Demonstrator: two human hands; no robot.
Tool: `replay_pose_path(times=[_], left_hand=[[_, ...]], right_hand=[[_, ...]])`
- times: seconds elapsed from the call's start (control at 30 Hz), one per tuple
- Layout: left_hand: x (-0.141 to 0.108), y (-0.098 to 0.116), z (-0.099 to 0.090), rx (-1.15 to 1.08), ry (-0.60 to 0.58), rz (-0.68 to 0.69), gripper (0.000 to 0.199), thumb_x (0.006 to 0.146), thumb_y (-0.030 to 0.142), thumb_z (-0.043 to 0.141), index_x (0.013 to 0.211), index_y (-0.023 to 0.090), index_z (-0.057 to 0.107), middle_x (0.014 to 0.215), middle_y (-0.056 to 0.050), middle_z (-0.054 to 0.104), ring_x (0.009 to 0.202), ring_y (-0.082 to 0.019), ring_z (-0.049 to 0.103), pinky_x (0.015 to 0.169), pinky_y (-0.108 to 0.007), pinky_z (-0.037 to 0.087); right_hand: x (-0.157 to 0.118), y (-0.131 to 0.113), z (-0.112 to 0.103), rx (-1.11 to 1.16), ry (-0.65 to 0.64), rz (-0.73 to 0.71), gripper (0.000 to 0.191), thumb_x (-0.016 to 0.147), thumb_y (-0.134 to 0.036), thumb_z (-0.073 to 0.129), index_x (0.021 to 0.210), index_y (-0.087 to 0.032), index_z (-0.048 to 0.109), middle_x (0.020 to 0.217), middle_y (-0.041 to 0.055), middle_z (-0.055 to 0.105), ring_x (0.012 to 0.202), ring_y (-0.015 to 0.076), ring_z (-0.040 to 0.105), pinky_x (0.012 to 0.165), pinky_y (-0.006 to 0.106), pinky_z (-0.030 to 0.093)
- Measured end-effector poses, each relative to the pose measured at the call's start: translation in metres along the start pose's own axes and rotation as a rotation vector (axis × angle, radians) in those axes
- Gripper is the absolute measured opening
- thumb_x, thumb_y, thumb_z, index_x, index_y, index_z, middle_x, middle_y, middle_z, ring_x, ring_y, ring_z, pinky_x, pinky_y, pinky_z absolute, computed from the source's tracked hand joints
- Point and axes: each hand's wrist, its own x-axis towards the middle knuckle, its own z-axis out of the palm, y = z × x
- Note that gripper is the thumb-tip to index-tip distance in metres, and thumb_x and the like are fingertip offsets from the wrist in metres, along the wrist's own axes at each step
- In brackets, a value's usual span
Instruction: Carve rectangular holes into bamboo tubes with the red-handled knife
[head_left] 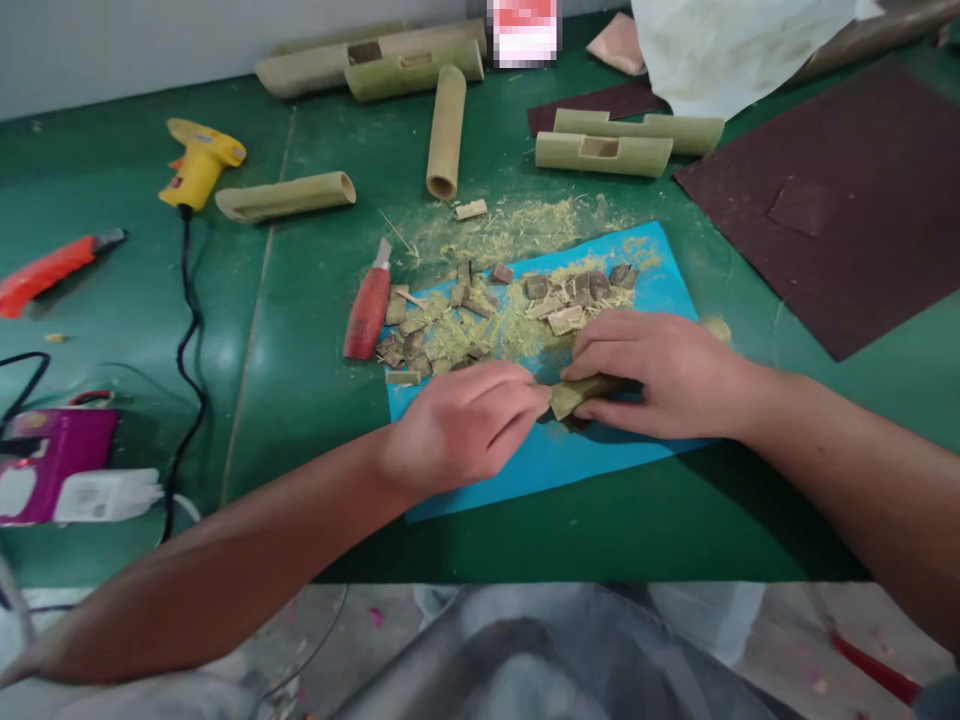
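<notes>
My right hand (645, 370) is closed round a short piece of greenish bamboo (574, 396), held low over a blue sheet (480, 490). At the left end of that bamboo, my left hand (480, 420) is closed in a pinch; what its fingers grip is hidden. Beyond both hands lie brown and pale chips (566, 318) and yellowish sawdust (517, 330). A red-handled tool with a short flat blade (369, 310) rests at the sheet's left edge.
Bamboo tubes (446, 135), some with cut notches, lie at the back of the green table (315, 290). To the left are a yellow glue gun (199, 165) with a black cord, an orange-red cutter (56, 272) and a purple box (67, 460). Dark brown sheets (847, 250) cover the right.
</notes>
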Motion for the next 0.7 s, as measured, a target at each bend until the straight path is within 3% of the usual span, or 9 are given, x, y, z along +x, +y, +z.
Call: replay_pose_path(times=[0.2,0.33,0.7], left_hand=[[0.0001,0.0001,0.0024,-0.038,0.002,-0.006,0.015,0.111,0.019,0.059,0.106,0.019,0.073,0.098,-0.004,0.083,0.088,-0.015,0.081,0.08,-0.024,0.065],[-0.0005,0.0012,0.0035,-0.018,-0.012,0.064,0.021,0.114,0.023,0.053,0.108,0.018,0.073,0.098,-0.005,0.083,0.086,-0.015,0.081,0.079,-0.024,0.066],[-0.0012,-0.0002,0.0017,-0.015,0.002,0.007,0.013,0.11,0.019,0.06,0.107,0.019,0.072,0.098,-0.005,0.083,0.087,-0.015,0.081,0.079,-0.024,0.066]], right_hand=[[0.0009,-0.0002,-0.0004,0.009,-0.015,0.021,0.02,0.103,-0.038,0.063,0.102,-0.021,0.074,0.101,0.0102,0.074,0.098,0.0269,0.068,0.08,0.039,0.049],[0.0019,0.0,-0.0004,0.026,-0.022,0.018,0.018,0.102,-0.035,0.064,0.1,-0.021,0.074,0.101,0.0103,0.074,0.098,0.0268,0.068,0.081,0.039,0.048],[0.0013,-0.0014,-0.0009,0.019,-0.002,0.004,0.017,0.103,-0.037,0.064,0.098,-0.023,0.071,0.1,0.0082,0.074,0.096,0.0252,0.067,0.079,0.038,0.049]])
